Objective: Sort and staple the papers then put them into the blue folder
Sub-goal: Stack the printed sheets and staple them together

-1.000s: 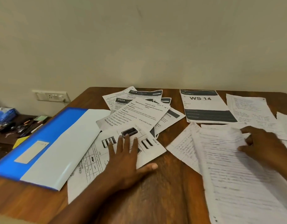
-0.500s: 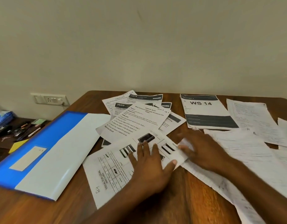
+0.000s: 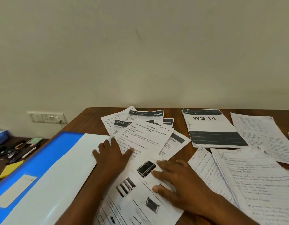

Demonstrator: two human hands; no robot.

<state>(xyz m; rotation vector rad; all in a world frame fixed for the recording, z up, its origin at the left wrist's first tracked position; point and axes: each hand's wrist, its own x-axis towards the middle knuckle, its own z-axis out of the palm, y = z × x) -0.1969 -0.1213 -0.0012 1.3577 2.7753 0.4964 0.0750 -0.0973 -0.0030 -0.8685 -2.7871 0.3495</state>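
1. The left hand (image 3: 110,154) lies flat and open on the printed papers (image 3: 145,142), at the edge of the blue folder (image 3: 43,168).
2. The right hand (image 3: 177,177) presses flat and open on the picture sheet (image 3: 137,189).
3. The folder lies to the left on the table (image 3: 181,153), its long axis diagonal, nearer the left hand.

- A single view, from a camera on the person's head, above the near edge of the counter (image 3: 85,120).
- It faces forward and down across the counter toward the far edge and the wall (image 3: 140,54) behind it.
- It sits close: both forearms enter from the bottom edge.
- The counter's far-left corner shows; the right side runs out of frame.
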